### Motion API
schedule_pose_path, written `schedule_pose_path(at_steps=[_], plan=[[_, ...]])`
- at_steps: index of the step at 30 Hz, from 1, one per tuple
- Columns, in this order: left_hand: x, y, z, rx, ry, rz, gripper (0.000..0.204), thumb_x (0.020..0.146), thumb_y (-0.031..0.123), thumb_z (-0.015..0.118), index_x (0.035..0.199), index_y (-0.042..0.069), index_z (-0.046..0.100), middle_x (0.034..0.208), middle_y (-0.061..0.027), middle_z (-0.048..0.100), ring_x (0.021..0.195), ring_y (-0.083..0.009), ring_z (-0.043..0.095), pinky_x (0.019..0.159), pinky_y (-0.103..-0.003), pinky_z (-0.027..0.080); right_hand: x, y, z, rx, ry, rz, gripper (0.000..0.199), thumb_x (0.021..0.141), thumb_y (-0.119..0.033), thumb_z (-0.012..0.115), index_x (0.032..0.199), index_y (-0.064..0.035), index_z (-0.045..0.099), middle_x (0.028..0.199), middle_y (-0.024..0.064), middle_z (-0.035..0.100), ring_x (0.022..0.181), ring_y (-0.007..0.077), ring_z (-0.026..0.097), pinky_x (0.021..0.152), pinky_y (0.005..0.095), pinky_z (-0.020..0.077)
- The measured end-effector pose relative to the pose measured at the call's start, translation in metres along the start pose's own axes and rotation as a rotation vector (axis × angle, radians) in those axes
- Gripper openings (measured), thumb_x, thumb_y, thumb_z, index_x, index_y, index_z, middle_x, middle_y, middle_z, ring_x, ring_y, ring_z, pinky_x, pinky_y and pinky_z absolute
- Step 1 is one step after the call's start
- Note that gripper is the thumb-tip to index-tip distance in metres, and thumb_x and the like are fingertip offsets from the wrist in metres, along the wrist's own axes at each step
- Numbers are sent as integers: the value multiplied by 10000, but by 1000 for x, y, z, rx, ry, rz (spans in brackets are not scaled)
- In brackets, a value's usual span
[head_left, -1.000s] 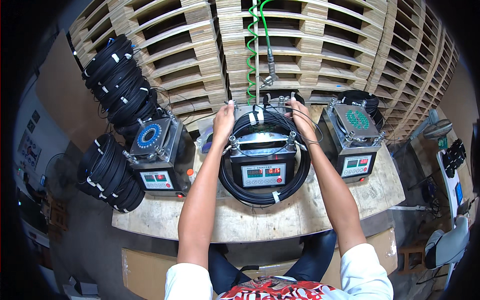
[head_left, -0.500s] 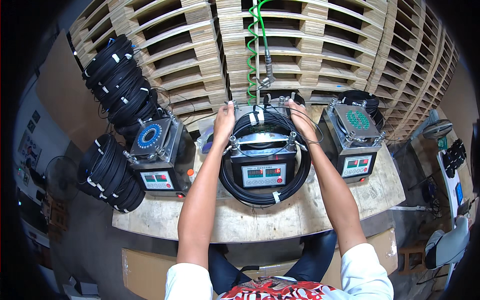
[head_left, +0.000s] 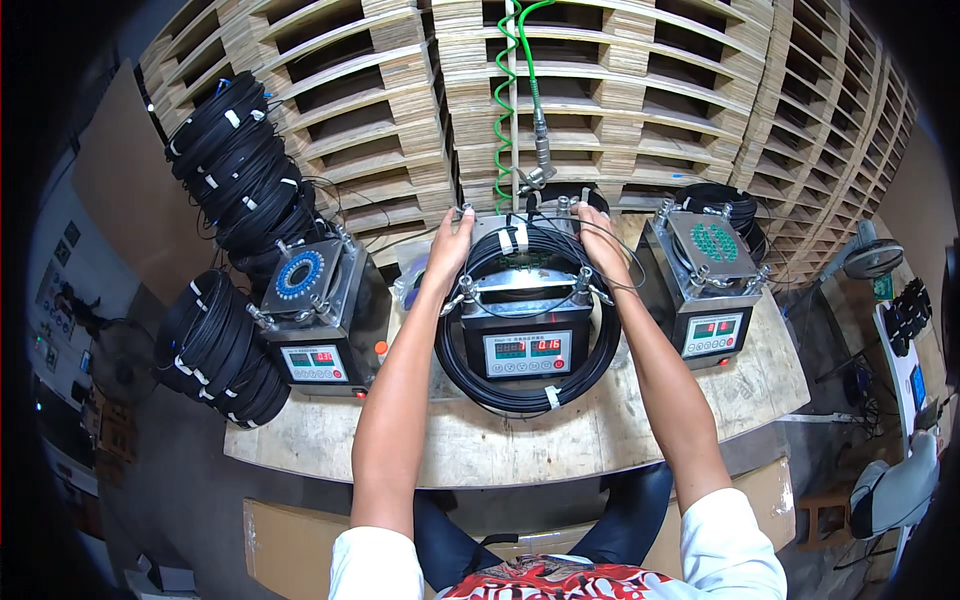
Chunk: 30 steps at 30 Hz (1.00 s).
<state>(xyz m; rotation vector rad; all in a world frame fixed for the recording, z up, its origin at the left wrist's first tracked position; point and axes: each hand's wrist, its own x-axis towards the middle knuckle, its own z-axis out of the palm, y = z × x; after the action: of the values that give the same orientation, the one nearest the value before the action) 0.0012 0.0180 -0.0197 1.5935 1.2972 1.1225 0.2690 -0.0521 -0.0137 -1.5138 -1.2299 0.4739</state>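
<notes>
A metal machine with a black front and a digital panel [head_left: 528, 353] stands in the middle of the table. A large coil of black cable [head_left: 453, 355], bound with white ties, hangs around it and rests in front of its panel. At the machine's far left corner, my left hand [head_left: 452, 243] closes its fingers round a small metal knob [head_left: 467, 208]. My right hand [head_left: 602, 243] grips the matching far right knob [head_left: 584, 195], partly hidden by the fingers. Loose cable ends cross beside my right wrist.
Similar machines stand left [head_left: 322, 310], with a blue ring plate, and right [head_left: 708, 275], with green-dotted plate. Stacked cable coils [head_left: 245, 190] rise at the left. A green air hose with a metal nozzle [head_left: 541, 160] hangs ahead of wooden pallets [head_left: 620, 85]. A person sits far right.
Both hands stay at the far corner knobs with barely any shift. The hanging nozzle has swung slightly right and down.
</notes>
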Motion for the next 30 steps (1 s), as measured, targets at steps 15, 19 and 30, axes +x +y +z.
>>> schedule_pose_path(at_steps=[15, 19, 30], plan=[[-5, 3, -6, 37, 78, -35, 767, 965, 553, 533, 1457, -21, 403, 1379, -304, 531, 1317, -392, 505, 1091, -405, 382, -10, -16, 1, 76, -54, 49, 560, 1045, -454, 348, 1171, -2, 653, 1007, 176, 672, 866, 275, 638, 833, 397, 470], [-5, 3, -5, -16, 26, -42, 772, 956, 544, 557, 1462, -19, 402, 1395, -290, 525, 1328, -368, 499, 1096, -390, 374, -10, -17, -2, 28, -43, 50, 565, 1036, -463, 350, 1179, -5, 650, 978, 183, 654, 823, 255, 636, 809, 394, 471], [-13, 18, -1, 74, 111, -73, 769, 957, 562, 531, 1438, -28, 424, 1372, -302, 538, 1311, -384, 512, 1090, -406, 382, 1, 0, -3, -116, -83, -21, 589, 1060, -488, 322, 1235, -31, 650, 1246, 186, 649, 1201, 320, 573, 1051, 371, 399]])
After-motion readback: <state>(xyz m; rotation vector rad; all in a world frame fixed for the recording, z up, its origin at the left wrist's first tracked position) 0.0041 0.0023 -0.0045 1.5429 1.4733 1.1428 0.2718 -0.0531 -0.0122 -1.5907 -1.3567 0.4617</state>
